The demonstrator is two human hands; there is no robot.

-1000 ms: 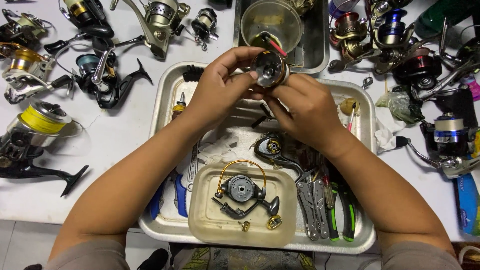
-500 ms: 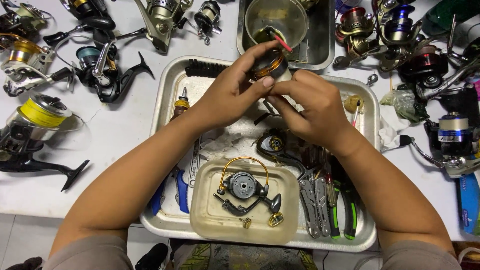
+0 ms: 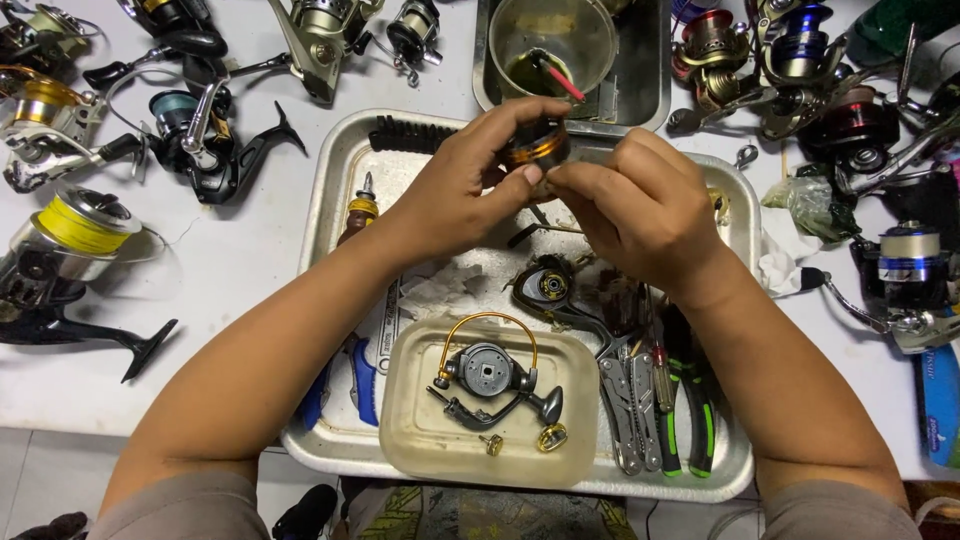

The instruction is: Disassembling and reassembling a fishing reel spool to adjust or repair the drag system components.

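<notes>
My left hand (image 3: 455, 195) grips a black reel spool with a gold band (image 3: 535, 148), holding it above the metal tray (image 3: 330, 190). My right hand (image 3: 640, 215) meets the spool from the right, fingertips pinched against its lower edge; what they pinch is hidden. Below my hands a black reel body (image 3: 548, 285) lies in the tray. Nearer me, a clear plastic tub (image 3: 410, 440) holds a rotor with a gold bail wire (image 3: 488, 368) and small parts.
Pliers with green grips (image 3: 690, 410) and a folding multi-tool (image 3: 628, 400) lie in the tray's right part, a small oil bottle (image 3: 360, 212) at its left. Several fishing reels crowd the white table left (image 3: 70, 235) and right (image 3: 905, 275). A metal bowl (image 3: 550, 45) sits behind.
Both hands have shifted slightly with the spool; the left hand has turned it so its gold-banded side shows instead of its open face.
</notes>
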